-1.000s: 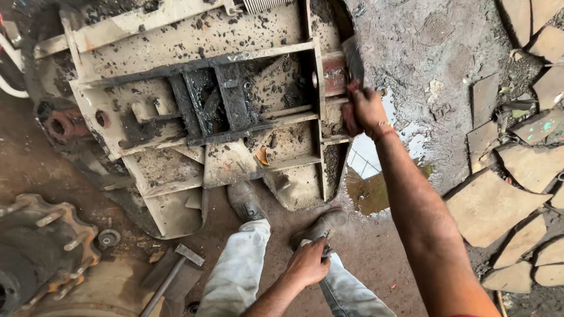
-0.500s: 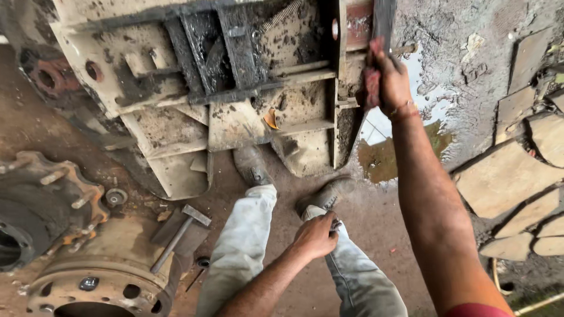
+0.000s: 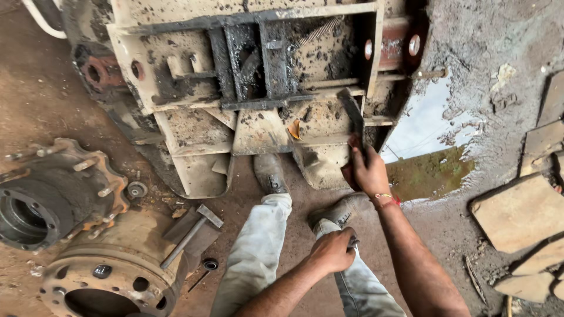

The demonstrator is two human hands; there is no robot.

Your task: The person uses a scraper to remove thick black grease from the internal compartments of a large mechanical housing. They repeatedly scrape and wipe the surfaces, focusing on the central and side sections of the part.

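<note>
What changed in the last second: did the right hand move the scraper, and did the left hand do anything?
The right hand drew the scraper down along the muddy frame, from its upper right edge to the lower bars, keeping its grip. The left hand stayed on the knee. The hammer and wheel hub lie as before; the view itself shifted.

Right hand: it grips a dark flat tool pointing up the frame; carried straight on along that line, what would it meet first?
Most likely the muddy metal frame. The right hand holds a flat dark tool whose tip already lies over the frame's ledge beside an upright plate. Whether they touch is unclear; depth is hard to judge.
</note>
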